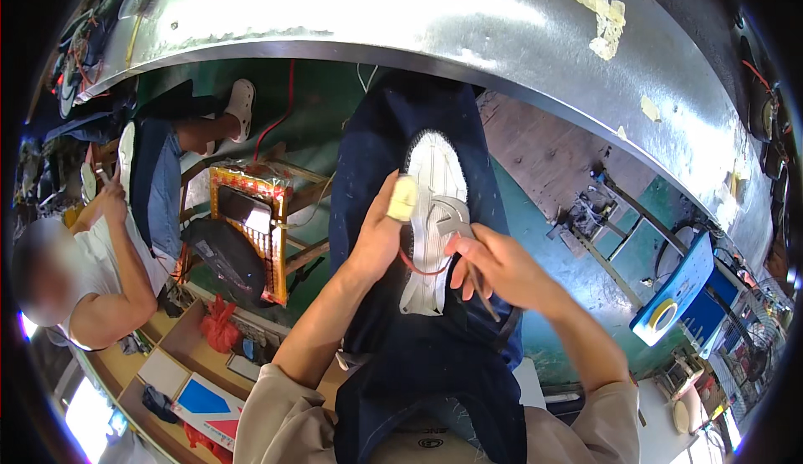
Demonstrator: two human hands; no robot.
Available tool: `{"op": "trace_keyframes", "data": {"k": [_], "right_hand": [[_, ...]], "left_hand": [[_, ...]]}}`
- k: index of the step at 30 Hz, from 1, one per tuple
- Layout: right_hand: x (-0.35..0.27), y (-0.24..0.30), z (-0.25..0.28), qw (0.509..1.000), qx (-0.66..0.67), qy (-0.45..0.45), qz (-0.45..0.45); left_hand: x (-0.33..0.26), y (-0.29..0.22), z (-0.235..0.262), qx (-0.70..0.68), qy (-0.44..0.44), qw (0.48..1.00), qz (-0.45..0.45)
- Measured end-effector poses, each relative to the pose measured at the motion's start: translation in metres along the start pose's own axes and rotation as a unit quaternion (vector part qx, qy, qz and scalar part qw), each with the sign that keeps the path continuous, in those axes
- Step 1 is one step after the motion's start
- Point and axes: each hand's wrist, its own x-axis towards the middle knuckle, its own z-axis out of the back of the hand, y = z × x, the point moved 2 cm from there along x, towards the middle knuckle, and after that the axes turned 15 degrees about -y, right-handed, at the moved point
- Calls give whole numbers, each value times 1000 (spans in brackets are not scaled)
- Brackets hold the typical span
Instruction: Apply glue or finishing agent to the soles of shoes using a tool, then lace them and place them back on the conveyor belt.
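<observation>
A white shoe sole (428,184), with dark jagged edging round its toe, lies lengthwise on my lap, toe pointing away from me. My left hand (378,234) grips its left side, fingers mostly hidden. Pale yellow tape (402,198) wraps the end of a digit on that hand. A grey strap (449,211) crosses the sole's right side in a loop. Its lower part runs into my right hand (500,265), whose fingers are curled closed at the sole's right edge. Below them sticks out a thin brownish strip (483,293). A reddish-brown cord (422,270) bows across the sole's lower half.
Ahead of my knees stretches a shiny metal table (351,17) with bits of old tape. At left sits another person (113,272) holding a shoe, beside a wooden stool (305,196) and a black bag (224,255). A blue board (673,288) with a tape roll stands at right.
</observation>
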Motion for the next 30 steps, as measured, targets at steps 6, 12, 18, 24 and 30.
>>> {"op": "trace_keyframes", "data": {"k": [6,12,18,24,30], "right_hand": [[25,42,41,986,-66,151,-37],[10,33,6,865,-421,-62,268],[-1,18,27,993,-110,45,24],[12,32,4,782,-494,-88,369],[17,16,7,853,-393,-105,328]], "left_hand": [[-13,-31,-14,-73,99,992,4],[-8,-17,-3,-182,92,974,98],[-9,-17,1,-156,133,976,69],[-6,-15,5,-110,90,989,41],[0,-15,5,-141,107,984,29]]}}
